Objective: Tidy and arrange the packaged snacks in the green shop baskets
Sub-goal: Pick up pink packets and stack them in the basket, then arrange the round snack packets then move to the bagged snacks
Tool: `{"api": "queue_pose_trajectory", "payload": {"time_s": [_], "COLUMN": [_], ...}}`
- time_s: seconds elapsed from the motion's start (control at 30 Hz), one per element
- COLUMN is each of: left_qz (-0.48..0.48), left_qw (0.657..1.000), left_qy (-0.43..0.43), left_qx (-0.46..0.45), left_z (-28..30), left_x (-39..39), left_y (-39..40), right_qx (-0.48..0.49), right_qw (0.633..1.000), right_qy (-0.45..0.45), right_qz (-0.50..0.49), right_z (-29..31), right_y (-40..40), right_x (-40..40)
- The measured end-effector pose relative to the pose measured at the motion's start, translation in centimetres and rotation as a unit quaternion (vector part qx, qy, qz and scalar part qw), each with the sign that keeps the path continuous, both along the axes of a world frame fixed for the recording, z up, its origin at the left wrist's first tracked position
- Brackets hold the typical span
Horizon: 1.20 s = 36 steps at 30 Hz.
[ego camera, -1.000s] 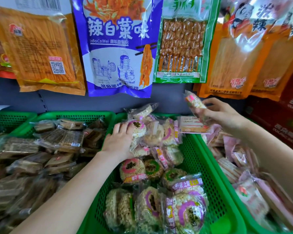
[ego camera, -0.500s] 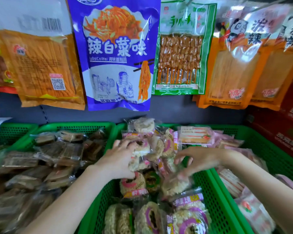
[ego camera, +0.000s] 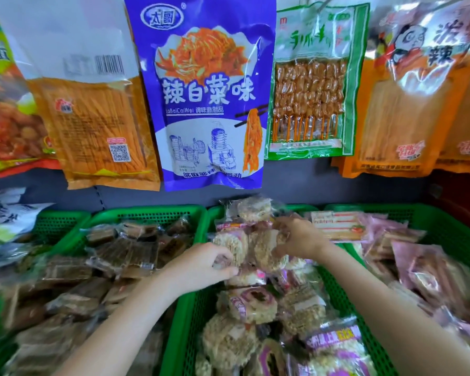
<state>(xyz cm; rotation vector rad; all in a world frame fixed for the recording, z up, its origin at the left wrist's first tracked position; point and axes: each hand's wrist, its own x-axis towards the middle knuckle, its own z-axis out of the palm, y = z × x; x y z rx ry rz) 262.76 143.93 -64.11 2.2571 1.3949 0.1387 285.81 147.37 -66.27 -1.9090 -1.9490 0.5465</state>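
The middle green basket (ego camera: 190,308) holds several round rice-cake packets with pink and purple labels (ego camera: 251,302). My left hand (ego camera: 201,267) grips the clear wrapper of a round pale packet (ego camera: 232,244) at the back of that pile. My right hand (ego camera: 299,238) is closed on a neighbouring rice-cake packet (ego camera: 266,253) just to the right of it. Both packets stand roughly on edge against the back stack (ego camera: 251,208). The image is motion-blurred, so the finger grip is partly unclear.
The left green basket (ego camera: 147,213) is full of brown wrapped bars (ego camera: 120,253). The right basket (ego camera: 445,221) holds pink flat packets (ego camera: 337,225). Large snack bags hang above on the back wall, among them a blue one (ego camera: 209,104) and a green one (ego camera: 310,85).
My right hand has moved up and back from the basket's middle to the rear pile. My left hand has slid slightly forward, still on the packets. The camera has tilted upward.
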Motion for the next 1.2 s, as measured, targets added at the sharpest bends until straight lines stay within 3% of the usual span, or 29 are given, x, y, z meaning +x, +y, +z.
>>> {"api": "queue_pose_trajectory", "payload": {"time_s": [0.07, 0.13, 0.17, 0.2, 0.3, 0.37, 0.43, 0.53, 0.6, 0.7, 0.83, 0.93, 1.2], "left_qz": [0.045, 0.072, 0.078, 0.08, 0.065, 0.058, 0.055, 0.053, 0.051, 0.037, 0.0, -0.019, -0.125], "left_qw": [0.995, 0.991, 0.99, 0.991, 0.997, 0.998, 0.996, 0.983, 0.98, 0.986, 0.997, 0.998, 0.991], "left_qy": [-0.028, -0.045, -0.053, -0.052, -0.016, 0.01, 0.073, 0.173, 0.194, 0.161, 0.078, 0.055, 0.007], "left_qx": [0.088, 0.107, 0.101, 0.089, 0.044, 0.02, -0.003, -0.023, -0.007, 0.01, 0.007, 0.009, -0.044], "left_z": [0.1, -0.1, -0.5, -0.6, -2.1, -2.5, -2.9, -3.1, -3.1, -3.4, -3.3, -2.6, -1.5], "left_x": [0.3, 0.9, 1.4, 1.9, 3.3, 4.2, 4.8, 5.3, 5.4, 5.1, 4.6, 4.5, 3.4], "left_y": [1.4, 2.8, 3.6, 4.3, 6.5, 7.6, 8.1, 7.8, 7.1, 5.6, 3.5, 2.2, 1.4], "right_qx": [0.025, 0.037, 0.016, -0.022, -0.198, -0.232, -0.202, -0.063, -0.004, -0.025, -0.031, -0.052, -0.069], "right_qw": [0.992, 0.974, 0.974, 0.977, 0.961, 0.948, 0.955, 0.994, 0.999, 0.987, 0.976, 0.944, 0.895], "right_qy": [0.119, 0.219, 0.226, 0.209, 0.031, -0.048, -0.048, 0.033, -0.039, -0.158, -0.201, -0.281, -0.364], "right_qz": [-0.022, -0.037, -0.016, 0.028, 0.192, 0.213, 0.212, 0.08, 0.023, 0.025, 0.08, 0.162, 0.25], "right_z": [1.8, 4.4, 5.8, 7.0, 6.3, 4.0, 2.3, 2.3, 1.8, 0.5, -0.6, -1.1, 0.8], "right_y": [-1.0, -2.8, -4.1, -5.4, -7.8, -7.9, -7.0, -4.9, -2.8, 0.5, 3.3, 4.2, 2.3], "right_x": [1.9, 4.7, 6.0, 6.9, 7.3, 6.9, 6.7, 6.2, 5.5, 3.7, 0.3, -1.9, -0.9]}}
